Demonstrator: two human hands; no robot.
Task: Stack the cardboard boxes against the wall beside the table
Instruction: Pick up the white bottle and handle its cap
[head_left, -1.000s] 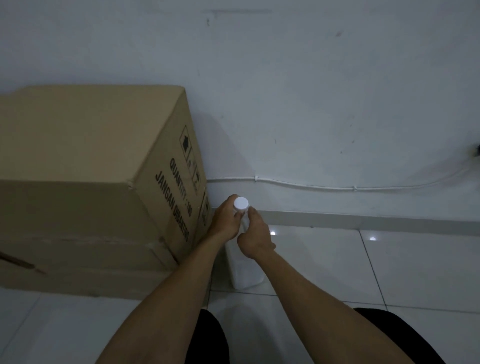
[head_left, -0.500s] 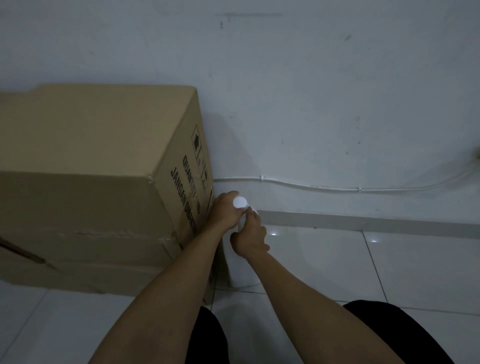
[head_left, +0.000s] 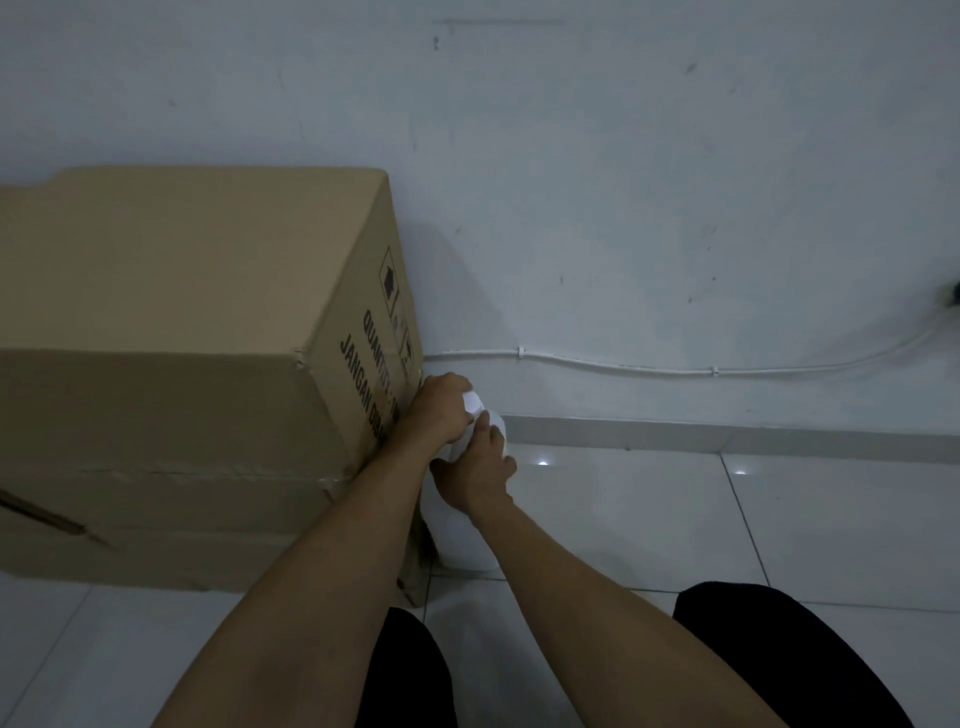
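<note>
A large brown cardboard box (head_left: 182, 322) stands against the white wall on top of a lower, wider cardboard box (head_left: 156, 530) on the tiled floor. Black print runs down its right side. Squeezed between that side and the wall's skirting is a white plastic jug (head_left: 462, 530) with a white cap. My left hand (head_left: 436, 410) grips the jug's neck right by the cap, close to the box's side. My right hand (head_left: 480, 467) holds the jug's shoulder just below. Most of the jug's body is hidden behind my right forearm.
A white cable (head_left: 675, 366) is clipped along the wall above the skirting, running right to a dark plug (head_left: 950, 296). White floor tiles (head_left: 649, 519) stretch to the right of the jug. My knees in dark trousers (head_left: 779, 649) are at the bottom.
The view has shifted a little to the left, so the boxes sit further right in frame. Both hands have slid with the jug closer to the box's right side.
</note>
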